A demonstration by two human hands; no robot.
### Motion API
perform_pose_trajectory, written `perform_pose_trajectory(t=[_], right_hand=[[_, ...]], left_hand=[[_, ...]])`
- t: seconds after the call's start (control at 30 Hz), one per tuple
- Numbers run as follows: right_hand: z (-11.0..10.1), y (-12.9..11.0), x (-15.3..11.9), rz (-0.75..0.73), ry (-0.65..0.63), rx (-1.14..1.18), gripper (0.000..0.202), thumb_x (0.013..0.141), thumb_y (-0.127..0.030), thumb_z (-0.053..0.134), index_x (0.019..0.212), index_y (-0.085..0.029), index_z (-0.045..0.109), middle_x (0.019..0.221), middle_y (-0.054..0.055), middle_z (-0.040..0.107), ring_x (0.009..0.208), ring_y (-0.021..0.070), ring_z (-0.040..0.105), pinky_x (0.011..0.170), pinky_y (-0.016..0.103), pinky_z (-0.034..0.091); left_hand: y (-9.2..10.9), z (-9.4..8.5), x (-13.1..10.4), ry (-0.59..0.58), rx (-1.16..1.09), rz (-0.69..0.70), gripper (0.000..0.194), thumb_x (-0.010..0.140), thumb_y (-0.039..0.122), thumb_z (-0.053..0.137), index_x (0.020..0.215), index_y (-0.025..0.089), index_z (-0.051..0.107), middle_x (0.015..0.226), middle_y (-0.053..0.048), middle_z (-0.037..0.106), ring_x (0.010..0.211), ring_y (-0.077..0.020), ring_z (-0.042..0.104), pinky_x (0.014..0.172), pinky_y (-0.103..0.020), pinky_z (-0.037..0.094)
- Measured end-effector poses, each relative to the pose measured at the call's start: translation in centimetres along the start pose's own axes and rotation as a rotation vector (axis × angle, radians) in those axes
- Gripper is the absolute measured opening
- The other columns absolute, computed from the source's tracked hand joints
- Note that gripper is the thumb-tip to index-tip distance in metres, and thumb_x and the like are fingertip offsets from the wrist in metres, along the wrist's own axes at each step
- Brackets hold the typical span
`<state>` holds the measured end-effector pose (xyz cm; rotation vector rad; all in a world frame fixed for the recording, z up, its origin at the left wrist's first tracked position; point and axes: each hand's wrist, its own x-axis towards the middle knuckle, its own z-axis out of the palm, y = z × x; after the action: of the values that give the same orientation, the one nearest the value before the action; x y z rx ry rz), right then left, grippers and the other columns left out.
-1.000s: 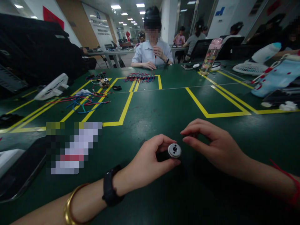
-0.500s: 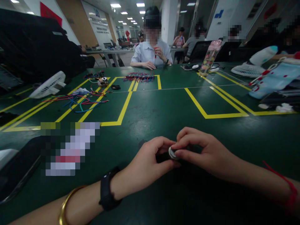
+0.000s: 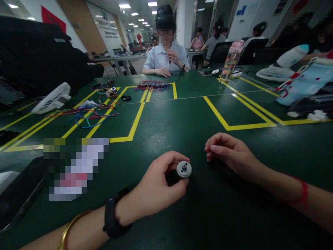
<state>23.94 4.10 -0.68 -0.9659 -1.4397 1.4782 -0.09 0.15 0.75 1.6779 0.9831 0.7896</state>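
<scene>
Near the middle of the green table, my left hand (image 3: 158,180) grips a small cylindrical motor (image 3: 184,169) between thumb and fingers. Its round silver end faces up towards me, showing a raised centre and two dark holes. The motor's body is mostly hidden in shadow behind the fingers. To the right, apart from the motor, my right hand (image 3: 230,152) is raised with its fingers curled and its thumb laid against the index finger. Whether something small sits between those fingertips is hidden.
Loose red and blue wires (image 3: 96,113) lie left, near a white fan (image 3: 53,99). A wire bundle (image 3: 152,85) lies ahead, before a seated person (image 3: 166,57). A phone (image 3: 22,192) is at near left. A bottle (image 3: 230,62) and blue bag (image 3: 301,83) stand right.
My right hand has let go of the motor's end and moved right and slightly away. My left hand has shifted a little left, turning the motor's silver face into view.
</scene>
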Motion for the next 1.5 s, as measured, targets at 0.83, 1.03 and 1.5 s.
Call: perform_pose_trajectory(t=[0.83,1.03,1.5], right_hand=[[2.9,-3.7,-0.8,-0.418,-0.015,-0.716,0.005,0.087,-0.025,0.065,0.091,-0.022,0.066,0.101,0.004,0.058,0.093,0.0176,0.058,0.079,0.031,0.047],[1.7,-1.5,-0.9,-0.311,-0.365,-0.945,0.009,0.084,-0.026,0.066,0.092,-0.023,0.070,0.108,0.007,0.059,0.100,0.0231,0.057,0.085,0.040,0.047],[-0.1,-1.0,0.0,-0.053,-0.067,-0.406,0.016,0.084,-0.027,0.065,0.098,-0.019,0.063,0.095,0.004,0.063,0.081,0.0163,0.062,0.071,0.031,0.051]], left_hand=[[-0.4,0.8,0.0,0.045,-0.024,0.071,0.053,0.074,-0.001,0.059,0.118,0.024,0.043,0.107,-0.003,0.064,0.097,-0.0172,0.065,0.086,-0.030,0.051],[-0.6,0.6,-0.2,0.083,0.075,0.066,0.058,0.073,-0.001,0.055,0.123,0.024,0.043,0.109,-0.005,0.065,0.097,-0.0189,0.064,0.085,-0.033,0.050],[-0.8,0.4,-0.4,0.171,0.118,0.054,0.062,0.071,0.002,0.060,0.125,0.026,0.043,0.099,-0.002,0.056,0.088,-0.0170,0.058,0.083,-0.032,0.048]])
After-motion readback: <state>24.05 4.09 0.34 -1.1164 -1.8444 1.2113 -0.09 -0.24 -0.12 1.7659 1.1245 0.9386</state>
